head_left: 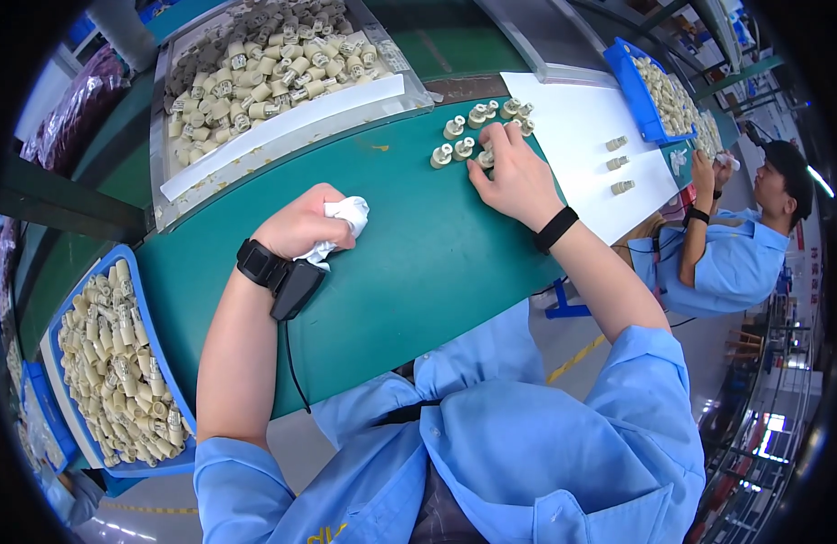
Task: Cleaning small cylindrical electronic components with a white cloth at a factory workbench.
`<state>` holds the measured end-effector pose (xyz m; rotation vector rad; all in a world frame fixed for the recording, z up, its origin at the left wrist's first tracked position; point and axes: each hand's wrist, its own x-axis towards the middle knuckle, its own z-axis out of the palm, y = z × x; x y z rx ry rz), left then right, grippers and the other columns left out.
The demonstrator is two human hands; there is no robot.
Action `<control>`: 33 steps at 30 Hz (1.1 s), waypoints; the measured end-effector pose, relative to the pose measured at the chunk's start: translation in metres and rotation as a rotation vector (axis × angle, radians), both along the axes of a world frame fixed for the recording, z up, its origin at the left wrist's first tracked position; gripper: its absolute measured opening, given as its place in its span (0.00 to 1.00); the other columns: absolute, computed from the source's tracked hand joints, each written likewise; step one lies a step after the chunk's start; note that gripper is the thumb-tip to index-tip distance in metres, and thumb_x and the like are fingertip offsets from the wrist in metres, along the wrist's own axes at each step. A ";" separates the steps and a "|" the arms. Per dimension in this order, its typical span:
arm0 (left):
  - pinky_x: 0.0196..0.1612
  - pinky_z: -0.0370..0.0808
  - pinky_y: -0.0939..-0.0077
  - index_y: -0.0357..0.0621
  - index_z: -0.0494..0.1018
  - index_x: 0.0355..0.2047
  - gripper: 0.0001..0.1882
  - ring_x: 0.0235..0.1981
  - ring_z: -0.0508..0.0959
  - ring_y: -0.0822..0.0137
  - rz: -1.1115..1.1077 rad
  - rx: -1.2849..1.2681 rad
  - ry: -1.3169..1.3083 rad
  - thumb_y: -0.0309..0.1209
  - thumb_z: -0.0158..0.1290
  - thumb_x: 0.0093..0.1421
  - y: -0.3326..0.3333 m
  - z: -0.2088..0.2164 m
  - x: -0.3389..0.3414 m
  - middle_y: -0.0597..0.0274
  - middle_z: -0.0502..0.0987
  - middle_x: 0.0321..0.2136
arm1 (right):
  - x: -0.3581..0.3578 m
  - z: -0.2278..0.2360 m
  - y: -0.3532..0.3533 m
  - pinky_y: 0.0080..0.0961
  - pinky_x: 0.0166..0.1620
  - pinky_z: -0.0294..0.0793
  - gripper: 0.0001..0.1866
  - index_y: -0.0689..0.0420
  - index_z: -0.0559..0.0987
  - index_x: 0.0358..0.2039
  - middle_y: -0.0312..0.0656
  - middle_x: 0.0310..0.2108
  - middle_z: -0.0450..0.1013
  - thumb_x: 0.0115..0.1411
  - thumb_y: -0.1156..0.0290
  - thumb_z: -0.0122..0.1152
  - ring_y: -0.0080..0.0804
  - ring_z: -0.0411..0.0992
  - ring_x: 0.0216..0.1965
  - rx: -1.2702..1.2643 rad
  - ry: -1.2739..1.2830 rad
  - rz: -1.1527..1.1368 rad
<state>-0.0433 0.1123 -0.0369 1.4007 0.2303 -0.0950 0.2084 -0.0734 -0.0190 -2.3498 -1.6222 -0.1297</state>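
Note:
My left hand [308, 224] is closed round a crumpled white cloth [346, 216], held just above the green tabletop [391, 263]. Farther right, my right hand [518, 177] reaches down with thumb and fingers bent round a small beige cylindrical part [486, 158], mostly hidden by the hand. Several like parts with light-coloured metal ends, among them a part [441, 156] at the near left, stand upright beside those fingers. On the white sheet [564, 118] to the right, three more beige parts lie on their sides, the middle part [617, 163] between the other two.
A metal-edged tray [291, 116] heaped with beige parts stands at the far left. Closer to me on the left is a full blue bin [184, 408]. Another blue bin [629, 65] sits at the far right. Beyond it a person in a blue shirt [740, 254] handles something white.

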 end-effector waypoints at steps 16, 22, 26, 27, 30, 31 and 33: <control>0.20 0.58 0.80 0.37 0.74 0.17 0.04 0.16 0.65 0.78 0.003 0.058 0.016 0.24 0.56 0.39 0.001 0.000 0.001 0.70 0.70 0.14 | 0.029 0.013 -0.012 0.30 0.33 0.73 0.08 0.56 0.71 0.34 0.44 0.32 0.70 0.55 0.72 0.59 0.41 0.72 0.28 0.320 0.133 0.157; 0.20 0.59 0.81 0.37 0.74 0.18 0.04 0.17 0.66 0.78 0.019 0.047 0.025 0.24 0.56 0.38 0.002 -0.006 -0.001 0.69 0.71 0.14 | 0.033 0.039 -0.048 0.29 0.32 0.72 0.06 0.57 0.72 0.33 0.43 0.31 0.71 0.55 0.74 0.59 0.38 0.72 0.28 0.406 0.145 0.107; 0.21 0.59 0.81 0.37 0.75 0.18 0.04 0.17 0.66 0.78 -0.004 0.034 0.023 0.24 0.56 0.38 0.002 -0.007 -0.001 0.69 0.71 0.15 | 0.023 0.025 -0.075 0.29 0.29 0.72 0.06 0.57 0.72 0.33 0.44 0.28 0.70 0.56 0.72 0.59 0.40 0.73 0.27 0.224 0.096 0.021; 0.20 0.58 0.81 0.39 0.73 0.17 0.03 0.16 0.65 0.79 0.003 0.047 0.014 0.24 0.56 0.39 0.001 -0.005 0.000 0.71 0.70 0.14 | 0.021 0.019 -0.079 0.29 0.30 0.73 0.07 0.57 0.73 0.34 0.44 0.29 0.70 0.56 0.71 0.60 0.41 0.73 0.27 0.165 0.079 -0.020; 0.19 0.55 0.80 0.41 0.70 0.14 0.06 0.16 0.63 0.80 0.016 0.069 0.002 0.25 0.56 0.41 -0.002 -0.001 0.001 0.74 0.66 0.13 | 0.014 0.010 -0.085 0.31 0.30 0.74 0.08 0.57 0.73 0.34 0.45 0.30 0.70 0.55 0.70 0.60 0.43 0.74 0.28 0.043 0.050 -0.105; 0.19 0.55 0.80 0.41 0.70 0.14 0.06 0.16 0.63 0.80 0.014 0.071 -0.001 0.25 0.56 0.41 -0.001 -0.002 0.000 0.74 0.66 0.13 | 0.010 0.008 -0.084 0.32 0.31 0.74 0.09 0.57 0.73 0.34 0.46 0.31 0.69 0.55 0.69 0.61 0.44 0.74 0.28 0.014 0.001 -0.106; 0.19 0.55 0.80 0.41 0.70 0.14 0.05 0.16 0.63 0.80 0.012 0.077 -0.008 0.25 0.56 0.41 0.000 -0.004 -0.002 0.74 0.66 0.13 | 0.003 0.007 -0.082 0.35 0.31 0.75 0.09 0.57 0.74 0.34 0.47 0.32 0.69 0.54 0.68 0.62 0.46 0.74 0.29 -0.042 -0.098 -0.106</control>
